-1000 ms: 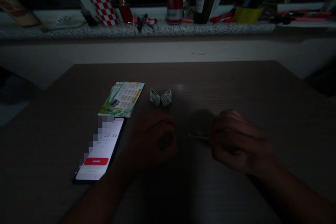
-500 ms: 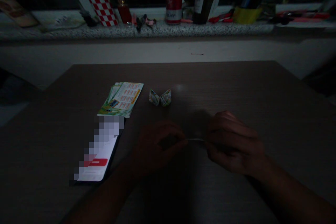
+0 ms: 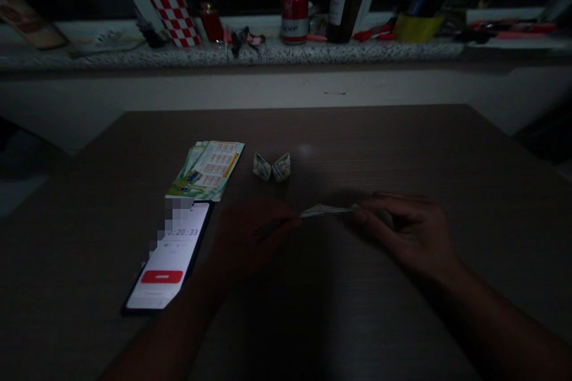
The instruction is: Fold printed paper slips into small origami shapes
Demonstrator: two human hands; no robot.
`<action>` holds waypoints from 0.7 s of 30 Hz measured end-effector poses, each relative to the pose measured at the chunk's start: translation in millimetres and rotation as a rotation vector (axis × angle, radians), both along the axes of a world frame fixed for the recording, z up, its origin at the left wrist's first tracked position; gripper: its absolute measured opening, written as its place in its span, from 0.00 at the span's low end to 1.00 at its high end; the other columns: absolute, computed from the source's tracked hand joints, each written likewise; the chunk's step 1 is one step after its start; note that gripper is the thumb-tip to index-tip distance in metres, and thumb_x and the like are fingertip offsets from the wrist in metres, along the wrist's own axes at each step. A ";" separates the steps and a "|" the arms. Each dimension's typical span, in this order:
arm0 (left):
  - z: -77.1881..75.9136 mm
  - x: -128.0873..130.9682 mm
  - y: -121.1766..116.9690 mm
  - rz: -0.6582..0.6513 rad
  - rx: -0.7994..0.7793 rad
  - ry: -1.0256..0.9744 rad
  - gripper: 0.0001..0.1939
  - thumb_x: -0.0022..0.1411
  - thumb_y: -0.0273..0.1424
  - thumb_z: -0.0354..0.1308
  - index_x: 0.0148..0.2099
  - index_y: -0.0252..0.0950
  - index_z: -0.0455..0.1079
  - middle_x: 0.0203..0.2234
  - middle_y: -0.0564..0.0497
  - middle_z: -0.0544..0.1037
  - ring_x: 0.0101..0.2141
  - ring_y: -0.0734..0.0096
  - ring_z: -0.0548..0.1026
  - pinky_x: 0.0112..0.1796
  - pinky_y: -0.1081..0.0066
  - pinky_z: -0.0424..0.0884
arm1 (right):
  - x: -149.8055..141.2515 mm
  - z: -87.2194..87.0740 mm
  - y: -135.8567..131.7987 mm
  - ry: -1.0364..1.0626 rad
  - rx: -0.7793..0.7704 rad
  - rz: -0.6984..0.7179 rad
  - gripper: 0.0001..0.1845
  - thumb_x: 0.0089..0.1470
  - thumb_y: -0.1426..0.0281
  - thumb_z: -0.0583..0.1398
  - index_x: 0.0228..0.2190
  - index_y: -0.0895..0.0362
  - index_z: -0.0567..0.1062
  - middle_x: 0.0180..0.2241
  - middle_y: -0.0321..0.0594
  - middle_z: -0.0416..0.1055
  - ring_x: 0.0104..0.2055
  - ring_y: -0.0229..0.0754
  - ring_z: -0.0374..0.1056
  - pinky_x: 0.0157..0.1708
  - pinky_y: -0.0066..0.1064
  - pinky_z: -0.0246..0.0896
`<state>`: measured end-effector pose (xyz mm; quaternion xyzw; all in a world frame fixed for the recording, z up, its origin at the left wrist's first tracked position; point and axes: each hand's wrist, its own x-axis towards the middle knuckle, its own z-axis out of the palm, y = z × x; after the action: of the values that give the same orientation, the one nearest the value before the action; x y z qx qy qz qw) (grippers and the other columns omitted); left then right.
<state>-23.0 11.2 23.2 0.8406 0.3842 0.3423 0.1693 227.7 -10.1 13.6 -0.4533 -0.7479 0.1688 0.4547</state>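
Note:
A thin folded piece of paper (image 3: 326,210) is stretched level between my two hands, seen nearly edge-on above the table. My left hand (image 3: 257,235) pinches its left end between thumb and fingers. At the other end, my right hand (image 3: 404,226) grips the paper with thumb and fingertips. Beyond the hands stand two small folded paper pieces (image 3: 271,167) with printed patterns and pointed tips, side by side. The light is dim, so the folds of the held paper are hard to make out.
Left of the hands lies a lit phone (image 3: 170,262), with a stack of printed calendar cards (image 3: 208,169) just beyond it. Behind the wooden table (image 3: 379,137), a granite sill (image 3: 268,56) bears a red can (image 3: 295,15), a checkered tube (image 3: 172,9) and a yellow container (image 3: 419,28).
My hands have moved apart and slightly away from me, and more of the folded paper shows between them. The right hand's fingers have straightened somewhat.

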 end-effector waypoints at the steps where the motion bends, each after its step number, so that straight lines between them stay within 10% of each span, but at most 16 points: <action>1: 0.1 0.2 0.2 0.006 -0.002 0.009 0.02 0.61 0.28 0.59 0.37 0.40 0.73 0.29 0.57 0.80 0.29 0.73 0.77 0.31 0.74 0.71 | -0.8 -1.3 0.0 0.012 -0.019 0.010 0.04 0.53 0.74 0.63 0.28 0.55 0.78 0.24 0.36 0.76 0.22 0.36 0.71 0.20 0.26 0.65; 21: -10.2 13.6 -6.4 0.083 0.001 0.030 0.04 0.57 0.29 0.59 0.37 0.36 0.70 0.28 0.52 0.77 0.28 0.71 0.74 0.30 0.71 0.69 | -13.4 -11.8 -3.3 -0.071 0.039 -0.035 0.04 0.52 0.73 0.62 0.31 0.56 0.78 0.27 0.38 0.79 0.26 0.40 0.76 0.25 0.28 0.71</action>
<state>-9.3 4.8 12.9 0.8290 0.4210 0.3367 0.1486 214.3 -13.4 1.8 -0.4632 -0.7586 0.1298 0.4395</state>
